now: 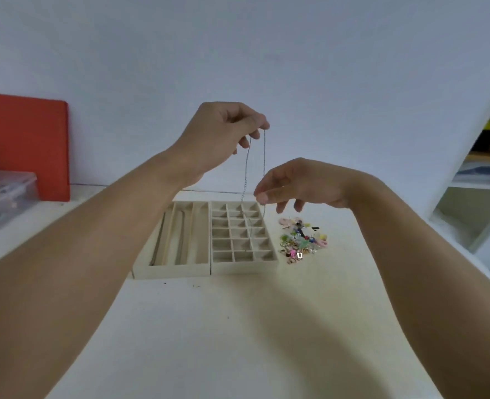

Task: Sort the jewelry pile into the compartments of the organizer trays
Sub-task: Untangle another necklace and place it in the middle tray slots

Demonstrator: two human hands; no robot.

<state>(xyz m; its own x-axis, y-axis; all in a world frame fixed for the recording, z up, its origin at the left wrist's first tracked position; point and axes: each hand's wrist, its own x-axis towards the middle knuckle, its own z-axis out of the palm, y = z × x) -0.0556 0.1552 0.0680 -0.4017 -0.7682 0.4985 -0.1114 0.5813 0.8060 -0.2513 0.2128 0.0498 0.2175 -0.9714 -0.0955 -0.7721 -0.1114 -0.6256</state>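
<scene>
Necklace chain [263, 156] hangs above the grid tray [242, 236], pinched high by the left hand [220, 136] and lower by the right hand [298, 182].

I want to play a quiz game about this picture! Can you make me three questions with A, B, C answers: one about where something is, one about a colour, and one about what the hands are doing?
1. Where is the jewelry pile?
A. Right of the grid tray
B. Inside the long-slot tray
C. On the clear plastic box

2. What colour is the board leaning on the wall?
A. Blue
B. Orange-red
C. Green

3. What is the thin chain doing?
A. Lying in a compartment
B. Buried in the pile
C. Hanging in the air

Answers: 1 A, the pile sits on the table beside the grid tray. 2 B, it is plainly orange-red. 3 C, the left hand holds it up and the right hand pinches it lower down.
</scene>
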